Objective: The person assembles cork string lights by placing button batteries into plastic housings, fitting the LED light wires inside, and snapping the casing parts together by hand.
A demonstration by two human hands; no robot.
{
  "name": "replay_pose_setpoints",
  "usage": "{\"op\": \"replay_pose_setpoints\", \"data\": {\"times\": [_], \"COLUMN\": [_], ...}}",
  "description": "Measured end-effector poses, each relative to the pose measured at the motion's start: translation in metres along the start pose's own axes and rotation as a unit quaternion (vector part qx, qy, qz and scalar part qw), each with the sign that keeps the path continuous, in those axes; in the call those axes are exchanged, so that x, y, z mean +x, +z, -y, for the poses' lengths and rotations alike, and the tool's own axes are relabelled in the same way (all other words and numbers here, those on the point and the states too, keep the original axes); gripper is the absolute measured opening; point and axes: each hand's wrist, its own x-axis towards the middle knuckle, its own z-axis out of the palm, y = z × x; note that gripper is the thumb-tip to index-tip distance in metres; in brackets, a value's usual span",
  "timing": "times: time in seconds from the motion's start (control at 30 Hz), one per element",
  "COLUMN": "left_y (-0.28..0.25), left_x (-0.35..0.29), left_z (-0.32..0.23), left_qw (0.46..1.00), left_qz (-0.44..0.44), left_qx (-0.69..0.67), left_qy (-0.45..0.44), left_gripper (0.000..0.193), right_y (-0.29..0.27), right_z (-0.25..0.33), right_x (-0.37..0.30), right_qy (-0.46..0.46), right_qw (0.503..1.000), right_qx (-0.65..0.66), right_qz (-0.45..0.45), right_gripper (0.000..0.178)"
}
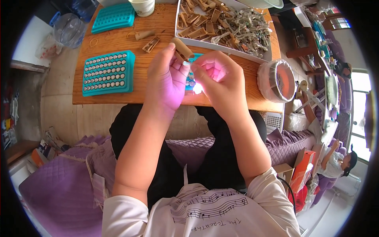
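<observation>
Tan cylinder (pixel 184 48) sits at the fingertips of the left hand (pixel 165 77), whose thumb and fingers are clamped on it; it slants from upper left to lower right, its upper end standing clear above the left thumb, its lower end pointing toward the right hand (pixel 221 77); the right thumb and forefinger come together just below that end, though I cannot tell whether they pinch anything, the gap between them being hidden; a bright pinkish-white light (pixel 197 88) glows just under the right fingertips and tints both palms; behind and beneath the hands, largely covered by them, shows a teal holder (pixel 195 57); to the left of the left hand, on the wooden table (pixel 114 42), lies a teal tray (pixel 130 65) filled with rows of round silver pieces; nearer the far edge are a hollow tan piece (pixel 151 44), a loose tan tube (pixel 145 34) and a thin ring (pixel 93 42); farther out stand a second teal tray (pixel 114 17) and a pale cup (pixel 143 7); beyond the hands a white box (pixel 205 44) holds brown pieces (pixel 199 23) on its left side and a tangle of clear wiring (pixel 248 31) on its right; a plastic-lined bucket (pixel 265 85) stands at the table's right edge.
</observation>
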Motion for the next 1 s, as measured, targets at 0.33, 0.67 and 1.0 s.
{"op": "replay_pose_setpoints", "data": {"times": [0.33,0.67,1.0], "left_y": [0.001,0.009,0.005], "left_x": [-0.001,-0.008,-0.006], "left_z": [0.000,0.002,0.004], "left_qw": [0.999,0.999,0.999], "left_qz": [0.023,-0.022,-0.008], "left_qx": [0.033,0.030,0.003], "left_qy": [-0.003,0.016,0.035], "left_gripper": [0.016,0.015,0.014], "right_y": [0.001,-0.002,0.005], "right_z": [-0.004,-0.004,-0.008], "right_x": [-0.002,0.003,0.005], "right_qy": [-0.025,-0.298,-0.318], "right_qw": [0.999,0.927,0.927], "right_qx": [-0.009,-0.223,-0.196], "right_qz": [0.035,-0.043,-0.032], "right_gripper": [0.008,0.010,0.021]}}
